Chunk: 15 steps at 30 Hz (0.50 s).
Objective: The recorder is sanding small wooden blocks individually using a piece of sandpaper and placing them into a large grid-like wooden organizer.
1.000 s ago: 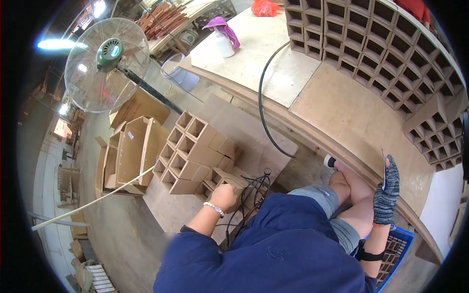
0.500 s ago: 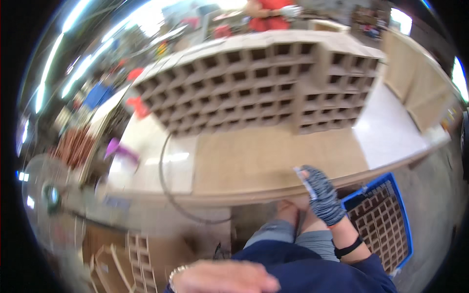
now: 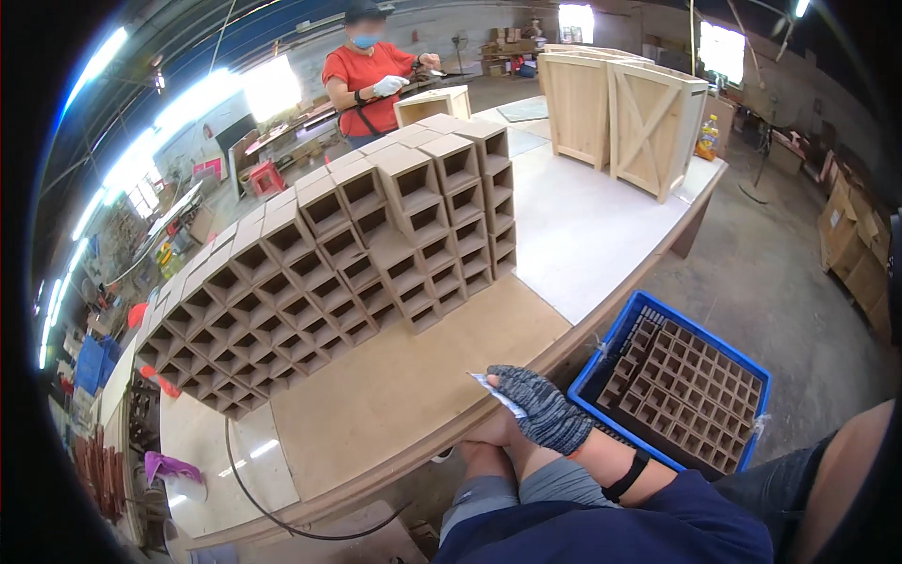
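Observation:
My right hand [image 3: 545, 414], in a dark grey mottled knit glove with the thumb bare, is closed on a thin white strip [image 3: 498, 395], possibly paper. It is held over the table's near edge, in front of a bare brown board [image 3: 376, 404]. Beyond the board, open-fronted brown square boxes [image 3: 319, 268] stand stacked in a stepped wall. My left hand is out of view. Beside my right forearm, a blue plastic crate [image 3: 648, 305] on the floor holds many small brown square-celled pieces [image 3: 691, 385].
Wooden cabinets [image 3: 648, 127] with crossed braces stand on the table's far right, beside a yellow bottle [image 3: 707, 136]. A co-worker in red [image 3: 362, 75] stands behind the boxes. A dark hose [image 3: 244, 479] and purple cloth [image 3: 169, 467] lie at left. Cartons [image 3: 855, 244] stand far right.
The view has swung to the right and grown sharper, bringing the cabinets and the co-worker further into sight. My left hand has left the picture. My right hand still holds the white strip.

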{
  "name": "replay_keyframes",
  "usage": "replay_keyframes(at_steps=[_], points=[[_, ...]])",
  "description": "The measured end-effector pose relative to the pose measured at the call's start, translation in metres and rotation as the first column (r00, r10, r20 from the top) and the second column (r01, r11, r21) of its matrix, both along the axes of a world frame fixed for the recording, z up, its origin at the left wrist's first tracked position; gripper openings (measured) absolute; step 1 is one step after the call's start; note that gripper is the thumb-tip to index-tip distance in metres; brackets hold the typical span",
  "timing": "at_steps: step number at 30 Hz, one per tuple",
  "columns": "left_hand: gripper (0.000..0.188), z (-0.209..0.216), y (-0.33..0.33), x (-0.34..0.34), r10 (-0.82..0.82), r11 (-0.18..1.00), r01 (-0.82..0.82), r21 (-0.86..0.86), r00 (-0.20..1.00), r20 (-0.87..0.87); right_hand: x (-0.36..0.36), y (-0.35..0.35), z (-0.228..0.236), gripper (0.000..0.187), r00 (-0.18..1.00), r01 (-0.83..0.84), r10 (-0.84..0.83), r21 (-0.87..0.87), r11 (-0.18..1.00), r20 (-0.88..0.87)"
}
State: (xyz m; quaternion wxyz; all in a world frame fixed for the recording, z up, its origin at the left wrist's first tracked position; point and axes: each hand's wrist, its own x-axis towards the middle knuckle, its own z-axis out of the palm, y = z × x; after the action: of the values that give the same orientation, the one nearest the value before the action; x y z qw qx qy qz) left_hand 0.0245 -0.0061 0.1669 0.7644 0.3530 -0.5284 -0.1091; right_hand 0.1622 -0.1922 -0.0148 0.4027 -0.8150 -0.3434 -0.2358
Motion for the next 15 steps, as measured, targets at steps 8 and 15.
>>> replay_keyframes(at_steps=[8, 15], points=[[0.047, -0.001, 0.007, -0.013, 0.043, 0.995, -0.035, 0.089, 0.995, -0.091, -0.002, -0.001, 0.002, 0.047, 1.000, -0.010, 0.009, -0.024, 1.000, -0.026], [0.048, -0.001, 0.004, -0.014, 0.078, 0.997, -0.080, -0.020, 0.994, -0.081, 0.000, 0.007, -0.021, 0.039, 0.960, 0.106, -0.001, 0.360, 0.927, -0.280]])
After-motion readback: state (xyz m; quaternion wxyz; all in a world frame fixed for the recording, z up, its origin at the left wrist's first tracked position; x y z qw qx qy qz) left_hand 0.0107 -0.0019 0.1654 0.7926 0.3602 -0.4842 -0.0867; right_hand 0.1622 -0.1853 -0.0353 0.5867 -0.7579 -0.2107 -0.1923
